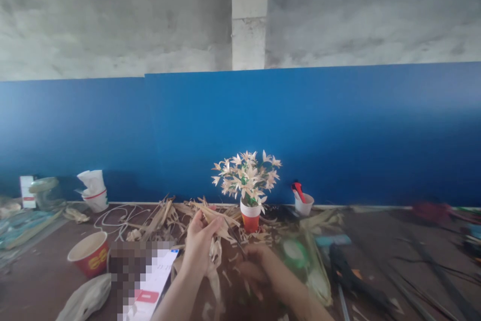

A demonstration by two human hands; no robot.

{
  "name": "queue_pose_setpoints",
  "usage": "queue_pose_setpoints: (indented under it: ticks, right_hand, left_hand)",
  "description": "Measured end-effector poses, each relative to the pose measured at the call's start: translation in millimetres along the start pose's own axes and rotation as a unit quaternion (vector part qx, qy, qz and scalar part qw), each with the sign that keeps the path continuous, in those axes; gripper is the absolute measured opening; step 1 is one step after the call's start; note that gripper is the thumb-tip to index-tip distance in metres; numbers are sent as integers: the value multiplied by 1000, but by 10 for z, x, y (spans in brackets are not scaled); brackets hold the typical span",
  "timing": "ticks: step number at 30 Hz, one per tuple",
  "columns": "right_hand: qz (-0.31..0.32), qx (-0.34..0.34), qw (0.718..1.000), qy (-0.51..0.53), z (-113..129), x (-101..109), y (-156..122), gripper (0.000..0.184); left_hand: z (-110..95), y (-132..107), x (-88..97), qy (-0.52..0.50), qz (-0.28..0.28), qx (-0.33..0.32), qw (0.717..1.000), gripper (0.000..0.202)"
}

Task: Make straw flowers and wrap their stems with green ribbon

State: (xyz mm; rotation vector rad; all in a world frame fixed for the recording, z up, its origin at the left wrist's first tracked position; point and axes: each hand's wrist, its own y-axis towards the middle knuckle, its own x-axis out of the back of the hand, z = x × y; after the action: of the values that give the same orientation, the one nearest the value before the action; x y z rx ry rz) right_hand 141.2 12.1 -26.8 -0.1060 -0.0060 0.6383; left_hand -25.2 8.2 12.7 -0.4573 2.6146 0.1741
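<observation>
My left hand point(203, 241) is closed on a pale dried corn husk point(224, 231), pinched between thumb and fingers. My right hand point(259, 268), somewhat blurred, grips scissors point(236, 238); their thin dark blades point up and left to the husk's edge, and the handles are hidden in the fingers. Just beyond both hands, a bunch of cream husk flowers point(248, 176) stands upright in a red and white cup point(250, 218). Loose husk strips point(161, 221) lie heaped behind and left of my left hand, with small scraps below.
At left are a red paper bowl point(90, 256), a phone point(148, 286), a white cable point(120, 221) and a white cup point(95, 198). Rightward lie a green tape roll point(295, 253), a black glue gun point(349, 276) and a cup with a red-handled tool point(303, 205). A blue panel point(300, 125) closes the back.
</observation>
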Motion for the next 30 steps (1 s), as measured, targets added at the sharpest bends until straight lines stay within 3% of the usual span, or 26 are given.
queue_pose_setpoints:
  ticks: [13,23,30]
  right_hand:
    - [-29,-9,999,-27,34,-8,-37,47]
    - [5,-3,999,-46,46,98,-66,39]
    - [32,-15,997,-68,136,107,-106,32]
  left_hand:
    - [26,25,-10,-23,-3,1,1000,48]
    - [-145,12,32,36,78,48,995,41]
    - [-226,-6,29,52,92,60,993,42]
